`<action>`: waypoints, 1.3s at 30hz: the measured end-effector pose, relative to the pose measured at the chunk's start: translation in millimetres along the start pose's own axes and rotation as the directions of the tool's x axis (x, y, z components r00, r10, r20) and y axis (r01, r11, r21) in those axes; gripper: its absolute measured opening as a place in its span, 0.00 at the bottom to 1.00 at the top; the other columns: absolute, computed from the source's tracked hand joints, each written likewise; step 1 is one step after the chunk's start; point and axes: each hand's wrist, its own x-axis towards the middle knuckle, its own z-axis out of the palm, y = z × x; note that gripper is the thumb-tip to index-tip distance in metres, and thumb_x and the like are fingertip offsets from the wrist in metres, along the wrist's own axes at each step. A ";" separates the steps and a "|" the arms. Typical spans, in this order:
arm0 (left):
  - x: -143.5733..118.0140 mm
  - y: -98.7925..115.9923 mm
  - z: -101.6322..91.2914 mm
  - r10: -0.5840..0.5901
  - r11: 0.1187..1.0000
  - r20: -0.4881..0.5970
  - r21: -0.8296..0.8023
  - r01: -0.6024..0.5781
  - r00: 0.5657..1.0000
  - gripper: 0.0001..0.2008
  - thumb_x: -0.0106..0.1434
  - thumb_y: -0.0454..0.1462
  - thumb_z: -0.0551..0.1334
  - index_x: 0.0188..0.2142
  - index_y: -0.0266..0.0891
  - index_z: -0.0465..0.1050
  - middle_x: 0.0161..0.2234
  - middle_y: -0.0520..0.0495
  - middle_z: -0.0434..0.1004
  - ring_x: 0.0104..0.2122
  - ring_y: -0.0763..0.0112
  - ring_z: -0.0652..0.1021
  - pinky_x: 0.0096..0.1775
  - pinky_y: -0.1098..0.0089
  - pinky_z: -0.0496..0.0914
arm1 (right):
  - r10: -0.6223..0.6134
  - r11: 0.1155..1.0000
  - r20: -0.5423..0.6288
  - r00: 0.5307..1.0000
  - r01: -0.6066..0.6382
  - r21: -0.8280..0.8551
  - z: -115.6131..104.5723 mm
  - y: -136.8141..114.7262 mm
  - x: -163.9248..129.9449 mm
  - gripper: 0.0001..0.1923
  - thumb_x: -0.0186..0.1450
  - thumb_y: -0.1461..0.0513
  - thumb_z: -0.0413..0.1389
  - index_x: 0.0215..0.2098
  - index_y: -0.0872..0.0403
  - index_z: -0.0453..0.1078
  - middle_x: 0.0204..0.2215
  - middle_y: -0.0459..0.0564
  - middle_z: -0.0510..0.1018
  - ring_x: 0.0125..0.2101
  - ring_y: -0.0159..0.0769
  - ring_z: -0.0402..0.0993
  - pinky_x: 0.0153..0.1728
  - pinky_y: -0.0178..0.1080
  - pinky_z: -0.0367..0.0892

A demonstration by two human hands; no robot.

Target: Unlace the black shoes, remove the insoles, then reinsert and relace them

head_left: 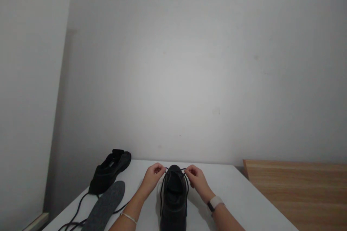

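A black shoe (pixel 175 202) stands on the white table (pixel 230 195) straight in front of me, its toe pointing toward the wall. My left hand (pixel 155 176) is at the left of its toe end, fingers pinched on a black shoelace (pixel 161 191). On the opposite side my right hand (pixel 195 177) pinches the other part of the lace (pixel 187 187). Both lace parts run from the front of the shoe to my fingertips and hang down along its sides. The raised tongue hides part of the lacing.
At the table's far left lies a second black shoe (pixel 110 169), with a loose lace (pixel 77 211) trailing toward me. A grey insole (pixel 107 204) rests beside it, near my left forearm. Behind the table is a pale wall (pixel 173 79); a wooden panel (pixel 295 191) stands at the right.
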 end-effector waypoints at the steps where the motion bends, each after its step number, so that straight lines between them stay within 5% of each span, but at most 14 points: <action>1: 0.1 -0.1 -0.1 0.001 1.000 -0.004 -0.008 -0.001 1.000 0.16 0.51 0.48 0.63 0.23 0.35 0.69 0.21 0.52 0.67 0.24 0.71 0.67 0.29 0.71 0.60 | 0.000 1.000 -0.015 1.000 0.000 0.008 -0.6 -0.6 -0.1 0.20 0.53 0.46 0.57 0.24 0.54 0.60 0.14 0.36 0.59 0.13 0.23 0.53 0.12 0.29 0.49; 7: -1.4 -4.6 3.1 -0.048 0.999 0.088 -0.019 0.049 0.995 0.20 0.50 0.51 0.64 0.20 0.37 0.64 0.18 0.55 0.63 0.23 0.73 0.66 0.27 0.73 0.58 | 0.045 0.999 0.135 0.990 -0.046 0.004 0.4 -2.1 -3.2 0.20 0.53 0.46 0.57 0.24 0.53 0.60 0.15 0.37 0.61 0.14 0.24 0.55 0.12 0.28 0.49; 15: 0.5 1.7 -2.4 -0.042 0.996 -0.005 -0.080 0.041 0.999 0.21 0.48 0.53 0.64 0.21 0.37 0.66 0.18 0.55 0.62 0.22 0.73 0.65 0.27 0.72 0.58 | 0.015 0.998 -0.043 0.999 -0.012 0.065 -4.7 -3.3 -0.6 0.20 0.53 0.46 0.56 0.23 0.53 0.59 0.13 0.35 0.56 0.13 0.23 0.51 0.13 0.29 0.49; 21: -0.8 -5.4 4.0 -0.066 0.996 0.109 -0.050 0.072 0.992 0.21 0.49 0.52 0.64 0.18 0.37 0.63 0.17 0.55 0.61 0.21 0.74 0.64 0.26 0.72 0.56 | 0.057 0.998 0.156 0.986 -0.056 -0.010 -1.0 0.6 -2.3 0.20 0.54 0.46 0.57 0.25 0.55 0.62 0.15 0.38 0.62 0.14 0.24 0.57 0.12 0.29 0.51; 27: -0.3 6.7 -4.1 -0.043 0.993 -0.015 -0.111 0.041 0.999 0.22 0.49 0.52 0.63 0.17 0.38 0.60 0.16 0.57 0.58 0.20 0.76 0.61 0.25 0.73 0.55 | 0.005 1.000 -0.040 0.999 -0.005 0.014 -4.9 1.0 2.0 0.22 0.54 0.44 0.55 0.22 0.53 0.57 0.11 0.35 0.57 0.12 0.23 0.50 0.12 0.29 0.48; 34: -2.6 -2.6 4.8 -0.077 0.994 0.088 -0.075 0.083 0.993 0.20 0.47 0.51 0.65 0.18 0.37 0.63 0.17 0.55 0.62 0.22 0.74 0.64 0.26 0.73 0.57 | 0.077 0.997 0.135 0.988 -0.079 0.005 -1.7 -2.0 -2.3 0.22 0.52 0.45 0.58 0.24 0.55 0.61 0.14 0.38 0.62 0.13 0.24 0.57 0.12 0.29 0.52; 39: 1.4 0.9 -1.5 -0.044 0.994 0.000 -0.097 0.044 0.999 0.20 0.48 0.51 0.64 0.18 0.38 0.62 0.17 0.55 0.62 0.21 0.74 0.65 0.26 0.73 0.58 | 0.000 0.999 -0.022 1.000 0.001 0.047 -4.0 -0.3 2.0 0.23 0.53 0.43 0.56 0.21 0.53 0.58 0.11 0.37 0.59 0.12 0.24 0.53 0.12 0.30 0.50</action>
